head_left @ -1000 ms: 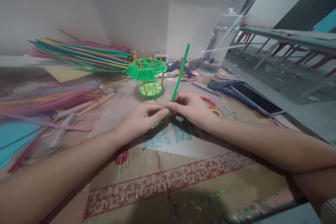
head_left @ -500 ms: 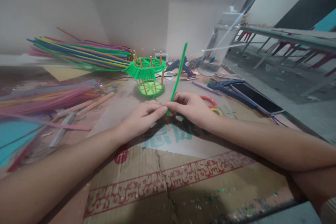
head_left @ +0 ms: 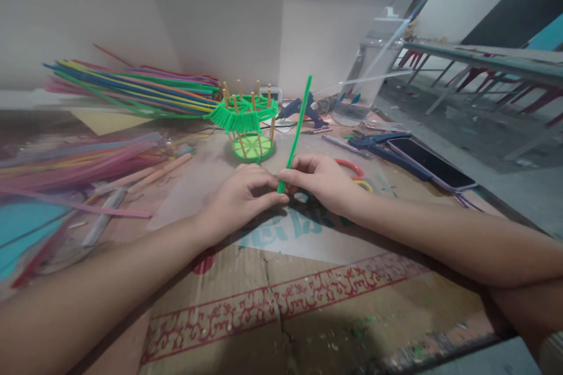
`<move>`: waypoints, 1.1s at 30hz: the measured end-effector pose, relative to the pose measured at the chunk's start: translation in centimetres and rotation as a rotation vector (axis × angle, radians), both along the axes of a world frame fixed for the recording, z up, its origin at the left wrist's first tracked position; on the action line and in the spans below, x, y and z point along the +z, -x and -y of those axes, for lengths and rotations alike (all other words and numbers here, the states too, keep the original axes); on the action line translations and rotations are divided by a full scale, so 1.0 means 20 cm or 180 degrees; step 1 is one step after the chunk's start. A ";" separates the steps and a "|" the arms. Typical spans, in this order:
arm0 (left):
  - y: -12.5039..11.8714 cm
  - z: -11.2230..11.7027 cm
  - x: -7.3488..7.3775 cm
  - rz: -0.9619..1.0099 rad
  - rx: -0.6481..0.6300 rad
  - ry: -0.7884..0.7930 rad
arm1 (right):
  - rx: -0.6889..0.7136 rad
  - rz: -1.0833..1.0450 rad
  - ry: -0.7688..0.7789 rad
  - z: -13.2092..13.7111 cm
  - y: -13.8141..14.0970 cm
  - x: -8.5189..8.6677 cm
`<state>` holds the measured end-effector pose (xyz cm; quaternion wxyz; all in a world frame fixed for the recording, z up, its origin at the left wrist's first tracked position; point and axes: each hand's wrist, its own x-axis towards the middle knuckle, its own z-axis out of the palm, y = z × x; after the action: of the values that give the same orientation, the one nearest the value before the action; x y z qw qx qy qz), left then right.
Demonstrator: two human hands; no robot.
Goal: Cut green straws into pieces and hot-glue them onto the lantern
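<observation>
- The green pipe cleaner (head_left: pixel 301 124) stands near the middle of the frame, tilted, its free tip up and leaning right, its low end between the two hands.
- It should be very light, fuzzy and not slippery; likely a soft pile over thin wire, so it would bend easily and keep the bend; a pinch close to the low end gives control, while a hard squeeze might flatten the pile.
- The right hand (head_left: pixel 319 183) pinches it between thumb and forefinger just above that end, the other fingers curled under; its forearm comes in from the right edge.
- The left hand (head_left: pixel 250 187) reaches in from the lower left, palm down, thumb and fingertips drawn together at the low end; the fingers crowd there, so I cannot tell whether it grips or merely steadies.
- Behind the hands stands a green frame with wooden sticks (head_left: pixel 250 114); red scissor handles (head_left: pixel 354 168) lie just beside the right hand.
</observation>
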<state>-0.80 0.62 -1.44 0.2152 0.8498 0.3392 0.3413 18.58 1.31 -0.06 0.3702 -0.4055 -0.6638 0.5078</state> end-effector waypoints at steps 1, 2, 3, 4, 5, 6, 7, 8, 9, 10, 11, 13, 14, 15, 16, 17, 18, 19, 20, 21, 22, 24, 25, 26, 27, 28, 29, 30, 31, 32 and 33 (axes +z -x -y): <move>0.00 0.00 0.00 0.0004 0.0008 -0.0050 | 0.0017 0.0001 0.0005 0.00 0.00 0.00; 0.00 0.00 0.00 0.0010 0.0013 -0.0086 | 0.0031 -0.0006 0.0015 0.00 0.00 0.00; 0.00 0.00 0.00 0.0015 0.0014 -0.0110 | 0.0044 -0.0017 0.0029 0.00 0.00 -0.01; 0.00 0.00 0.00 0.0010 0.0006 -0.0119 | 0.0054 -0.0034 0.0045 0.01 0.00 0.00; 0.00 0.00 0.00 0.0000 -0.0006 -0.0121 | 0.0067 -0.0042 0.0064 0.01 0.01 0.00; 0.01 0.00 0.00 -0.0012 -0.0015 -0.0118 | 0.0073 -0.0043 0.0077 0.01 0.01 0.00; 0.01 0.00 0.00 -0.0022 -0.0026 -0.0115 | 0.0079 -0.0037 0.0080 0.02 0.01 0.00; 0.01 0.00 0.00 -0.0024 -0.0031 -0.0113 | 0.0080 -0.0019 0.0075 0.02 0.01 0.00; 0.01 0.00 0.00 -0.0023 -0.0031 -0.0109 | 0.0071 0.0008 0.0059 0.03 0.01 0.01; 0.01 0.00 0.00 -0.0016 -0.0028 -0.0112 | 0.0054 0.0048 0.0038 0.03 0.01 0.01; 0.01 0.00 -0.01 -0.0011 -0.0020 -0.0115 | 0.0032 0.0098 0.0015 0.03 0.02 0.01; 0.01 0.00 -0.01 -0.0018 0.0001 -0.0096 | -0.0030 0.0204 -0.0041 0.04 0.02 0.01; 0.01 0.00 -0.01 -0.0022 0.0017 -0.0079 | -0.0066 0.0254 -0.0078 0.04 0.02 0.01; 0.01 0.00 -0.01 -0.0027 0.0028 -0.0059 | -0.0089 0.0291 -0.0117 0.04 0.02 0.01; 0.01 0.00 -0.01 -0.0031 0.0034 -0.0041 | -0.0110 0.0318 -0.0154 0.04 0.01 0.01; 0.01 0.00 0.00 -0.0032 0.0031 -0.0027 | -0.0132 0.0336 -0.0193 0.03 0.01 0.00; 0.00 0.00 0.00 -0.0032 0.0026 -0.0015 | -0.0159 0.0349 -0.0227 0.03 0.01 0.00; 0.00 0.00 0.01 -0.0034 0.0013 0.0001 | -0.0178 0.0364 -0.0255 0.03 0.00 0.00; 0.00 0.01 0.01 -0.0039 -0.0012 0.0028 | -0.0203 0.0374 -0.0287 0.03 0.00 0.00; 0.00 0.01 0.02 -0.0047 -0.0047 0.0065 | -0.0227 0.0379 -0.0315 0.02 0.00 0.00; 0.00 0.01 0.02 -0.0047 -0.0089 0.0108 | -0.0239 0.0382 -0.0333 0.02 0.00 0.00; 0.01 0.01 0.02 -0.0016 -0.0189 0.0200 | -0.0217 0.0375 -0.0338 0.02 0.00 0.00; 0.01 0.01 0.02 0.0023 -0.0226 0.0233 | -0.0203 0.0361 -0.0330 0.02 0.00 0.00; 0.01 0.01 0.02 0.0062 -0.0238 0.0263 | -0.0190 0.0345 -0.0312 0.02 0.01 0.00; 0.01 0.01 0.02 0.0092 -0.0226 0.0284 | -0.0176 0.0325 -0.0286 0.02 0.01 0.00; 0.01 0.01 0.02 0.0101 -0.0187 0.0294 | -0.0176 0.0299 -0.0262 0.01 0.01 0.00; 0.01 0.01 0.02 0.0093 -0.0128 0.0296 | -0.0180 0.0271 -0.0238 0.01 0.01 -0.01; 0.01 0.01 0.02 0.0073 -0.0066 0.0288 | -0.0193 0.0248 -0.0224 0.01 0.01 -0.01; 0.01 0.01 0.02 0.0044 -0.0012 0.0269 | -0.0212 0.0247 -0.0223 0.01 0.01 -0.01; 0.00 0.01 0.02 0.0007 0.0022 0.0230 | -0.0244 0.0267 -0.0236 0.01 0.01 -0.01; 0.00 0.01 0.02 -0.0035 0.0039 0.0175 | -0.0285 0.0310 -0.0254 0.01 0.01 -0.01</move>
<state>-0.85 0.43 -1.02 0.2346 0.8433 0.3548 0.3285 18.32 1.08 -0.22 0.3757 -0.4439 -0.6820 0.4436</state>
